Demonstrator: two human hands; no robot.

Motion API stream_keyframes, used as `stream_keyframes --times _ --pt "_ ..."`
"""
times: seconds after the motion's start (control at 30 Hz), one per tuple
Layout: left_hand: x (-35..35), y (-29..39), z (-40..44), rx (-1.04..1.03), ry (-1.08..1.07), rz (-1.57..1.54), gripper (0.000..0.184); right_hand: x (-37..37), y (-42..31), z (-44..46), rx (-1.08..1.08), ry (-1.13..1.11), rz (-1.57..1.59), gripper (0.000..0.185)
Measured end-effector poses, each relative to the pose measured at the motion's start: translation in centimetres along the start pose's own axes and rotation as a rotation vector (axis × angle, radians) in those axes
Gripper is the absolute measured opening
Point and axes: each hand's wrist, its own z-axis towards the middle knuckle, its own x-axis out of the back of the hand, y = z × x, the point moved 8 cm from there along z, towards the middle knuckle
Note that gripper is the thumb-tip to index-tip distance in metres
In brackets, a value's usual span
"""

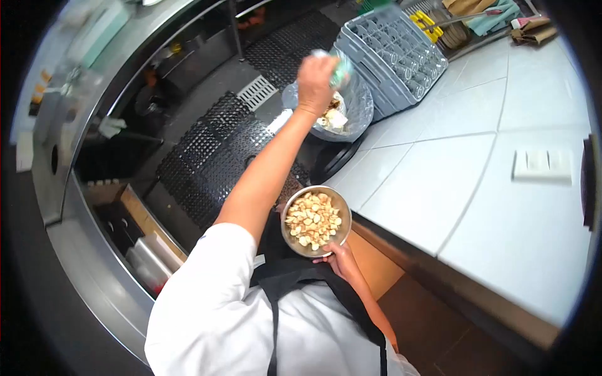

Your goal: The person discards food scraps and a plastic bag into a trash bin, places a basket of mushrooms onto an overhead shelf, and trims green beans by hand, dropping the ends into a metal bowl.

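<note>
My right hand [339,259] grips the rim of a round metal bowl [346,216] at my waist. In the bowl lie many small pale pieces with tan edges [313,219]; I cannot tell what food they are. My left arm stretches forward, and my left hand [316,76] is closed on a crumpled green-and-white thing [340,72], blurred by motion. That hand is above a bin lined with a clear plastic bag [360,106]. Whitish and brown scraps [333,120] show inside the bin.
Beyond the bin, grey racks of glasses [401,53] rest by the white tiled wall [433,182]. Black perforated mats [207,144] and a floor drain grate [257,93] lie ahead. A steel counter [94,276] curves along my left. A switch plate [542,166] is on the tiles.
</note>
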Motion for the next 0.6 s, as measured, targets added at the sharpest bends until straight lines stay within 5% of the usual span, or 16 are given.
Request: stream_keyframes --times 0.07,0.13,0.27,0.37,0.47,0.5,0.57,0.6 --pt "-11.0 -4.8 -11.9 -0.198 -0.552 0.39 0.071 -0.9 0.4 -1.0 0.021 0.083 0.087 0.056" --pt "-7.4 -5.3 -15.9 0.132 -0.921 0.289 0.083 -2.3 0.0 -1.2 0.094 0.095 0.174 0.053" --pt "5.1 -10.9 -26.2 0.405 -0.764 -0.003 0.075 -7.5 -1.1 -1.1 0.343 0.199 0.294 0.036" --pt "18.5 -20.1 -38.1 0.592 -1.21 -0.122 0.05 -12.6 -5.1 1.6 0.568 0.424 0.319 0.036" --pt "26.3 -29.7 -42.6 0.701 -1.647 0.174 0.041 -6.1 -19.5 13.1 0.755 0.758 -0.08 0.052" --pt "31.1 -32.2 -41.2 0.797 -1.498 0.207 0.04 -4.5 -20.6 16.1 0.631 0.936 -0.343 0.061" --pt "39.6 -35.2 -34.8 0.99 -1.342 0.436 0.04 -5.0 -24.2 20.9 1.186 1.348 -1.393 0.066" --pt "42.7 -35.5 -30.7 1.054 -1.266 0.453 0.043 -2.9 -25.5 24.9 1.017 1.272 -1.437 0.071"
